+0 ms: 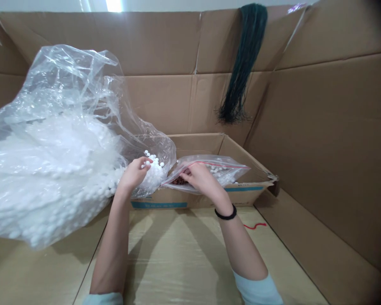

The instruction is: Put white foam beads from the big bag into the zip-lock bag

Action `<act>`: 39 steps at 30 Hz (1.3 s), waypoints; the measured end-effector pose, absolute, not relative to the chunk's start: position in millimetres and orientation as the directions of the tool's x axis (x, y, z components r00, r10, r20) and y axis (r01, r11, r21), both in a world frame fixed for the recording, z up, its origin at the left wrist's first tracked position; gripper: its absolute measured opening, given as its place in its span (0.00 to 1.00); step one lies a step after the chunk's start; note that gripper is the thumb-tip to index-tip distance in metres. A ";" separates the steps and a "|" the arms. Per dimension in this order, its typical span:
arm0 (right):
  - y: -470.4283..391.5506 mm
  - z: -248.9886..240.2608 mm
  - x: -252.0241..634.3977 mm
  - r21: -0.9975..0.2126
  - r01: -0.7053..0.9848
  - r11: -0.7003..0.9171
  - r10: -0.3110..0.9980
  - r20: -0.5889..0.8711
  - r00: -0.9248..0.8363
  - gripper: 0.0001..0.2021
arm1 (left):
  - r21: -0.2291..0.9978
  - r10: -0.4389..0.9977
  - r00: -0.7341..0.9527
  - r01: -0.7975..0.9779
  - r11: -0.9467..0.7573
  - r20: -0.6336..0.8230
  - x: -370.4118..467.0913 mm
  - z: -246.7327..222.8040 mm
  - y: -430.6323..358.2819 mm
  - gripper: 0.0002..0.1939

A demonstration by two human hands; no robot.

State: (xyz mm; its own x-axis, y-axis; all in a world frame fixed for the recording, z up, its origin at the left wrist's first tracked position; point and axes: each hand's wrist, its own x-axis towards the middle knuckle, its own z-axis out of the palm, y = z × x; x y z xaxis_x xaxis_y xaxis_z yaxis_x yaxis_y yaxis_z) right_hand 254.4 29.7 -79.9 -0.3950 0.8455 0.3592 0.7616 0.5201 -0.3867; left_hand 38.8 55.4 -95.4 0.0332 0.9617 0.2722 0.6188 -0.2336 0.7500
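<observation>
My left hand (134,171) is at the mouth of a big clear plastic bag (73,63) full of small white balls (157,162). Its thumb and fingers are closed on one white ball (147,163). My right hand (199,177) reaches into a clear zip bag (233,162) with a red seal line. Small reddish-brown pieces (179,180) lie by its fingertips, and more white balls show on the bag's right side. The right fingers are pinched together; what they hold, if anything, is too small to tell.
Both bag openings rest over a low cardboard box (244,197) with blue stripes. Tall cardboard walls (165,46) stand behind and to the right. A bundle of dark green strands (246,59) hangs over the back wall. A red cord (255,225) lies on the wooden table (178,262).
</observation>
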 end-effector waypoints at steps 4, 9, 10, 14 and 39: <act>29.1 -78.6 255.1 -0.416 0.745 0.522 0.844 0.379 -0.380 0.10 | 0.809 0.966 0.032 0.539 -0.234 0.258 39.1 -92.7 53.6 0.12; 28.8 -77.1 257.4 -0.406 0.732 0.546 0.817 0.449 -0.361 0.11 | 0.957 0.966 -0.031 0.147 -0.248 0.255 42.4 -84.7 51.2 0.08; 28.4 -76.8 257.8 -0.409 0.728 0.550 0.816 0.448 -0.365 0.11 | 0.969 0.967 -0.056 0.012 -0.248 0.248 43.4 -82.9 50.7 0.08; 24.6 -74.5 257.2 -0.431 0.689 0.583 0.806 0.409 -0.427 0.13 | 0.814 0.988 -0.110 -0.562 -0.149 0.105 47.2 -73.4 47.1 0.08; 27.9 -79.4 254.3 -0.547 0.656 0.520 0.846 0.225 -0.483 0.10 | 0.313 0.968 0.229 -0.916 0.250 -0.102 59.4 -62.3 37.6 0.14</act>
